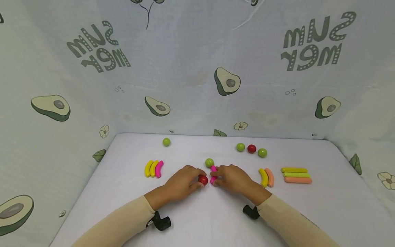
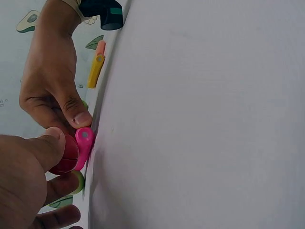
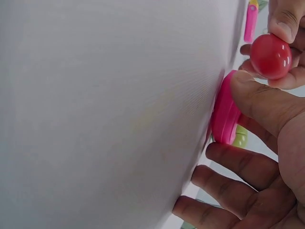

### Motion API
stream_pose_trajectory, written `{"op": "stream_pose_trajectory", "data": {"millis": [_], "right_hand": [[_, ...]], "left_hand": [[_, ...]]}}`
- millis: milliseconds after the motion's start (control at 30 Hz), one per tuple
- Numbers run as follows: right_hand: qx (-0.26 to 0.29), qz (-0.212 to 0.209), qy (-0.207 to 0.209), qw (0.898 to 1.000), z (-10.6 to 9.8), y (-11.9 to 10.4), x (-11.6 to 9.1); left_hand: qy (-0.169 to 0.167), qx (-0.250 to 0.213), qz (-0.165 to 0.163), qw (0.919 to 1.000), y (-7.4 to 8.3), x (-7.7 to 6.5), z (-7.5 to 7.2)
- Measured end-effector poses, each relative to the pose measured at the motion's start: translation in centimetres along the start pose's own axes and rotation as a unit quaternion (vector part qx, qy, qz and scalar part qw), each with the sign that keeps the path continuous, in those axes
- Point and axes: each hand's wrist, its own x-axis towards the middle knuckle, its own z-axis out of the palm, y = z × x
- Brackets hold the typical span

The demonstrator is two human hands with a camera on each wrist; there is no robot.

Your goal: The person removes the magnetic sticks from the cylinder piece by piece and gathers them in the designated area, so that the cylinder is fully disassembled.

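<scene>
My left hand (image 1: 182,183) pinches a shiny red ball (image 1: 203,180) between thumb and fingers near the middle of the table. Just to its right, my right hand (image 1: 232,178) grips a pink banana-shaped piece (image 1: 213,168) by its two ends. In the right wrist view the thumb is on one end of the pink piece (image 3: 225,112) and a finger on the other, while the red ball (image 3: 270,56) is close by. A green ball (image 1: 209,163) lies just beyond the pink piece. The left wrist view shows the red ball (image 2: 70,155) beside the pink piece (image 2: 85,143).
On the white table (image 1: 191,223), two yellow curved pieces (image 1: 153,168) and a pink one (image 1: 158,169) lie left. A green ball (image 1: 166,142) sits behind them. Back right are two green balls (image 1: 240,147) flanking a red ball (image 1: 251,149). Further right lie several coloured pieces (image 1: 297,175).
</scene>
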Motion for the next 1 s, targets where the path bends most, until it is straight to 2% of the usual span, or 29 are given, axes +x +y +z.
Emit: {"op": "stream_pose_trajectory", "data": {"millis": [133, 300, 433, 700, 1000], "right_hand": [[0.004, 0.008, -0.001, 1.000, 0.0, 0.0, 0.0], [0.003, 0.011, -0.004, 1.000, 0.1, 0.0, 0.0], [0.001, 0.013, -0.010, 1.000, 0.0, 0.0, 0.0], [0.000, 0.015, -0.009, 1.000, 0.0, -0.1, -0.1], [0.012, 0.011, -0.005, 1.000, 0.1, 0.0, -0.1]], "left_hand": [[0.017, -0.002, -0.017, 0.9997, -0.6, 0.0, -0.7], [0.041, -0.001, -0.057, 0.9975, -1.3, 0.0, -2.0], [0.062, -0.014, -0.088, 0.9941, -2.0, 0.0, -2.8], [0.111, -0.024, -0.130, 0.9849, -3.2, 0.1, -4.6], [0.149, -0.046, -0.142, 0.9775, -5.1, -0.3, -6.2]]}}
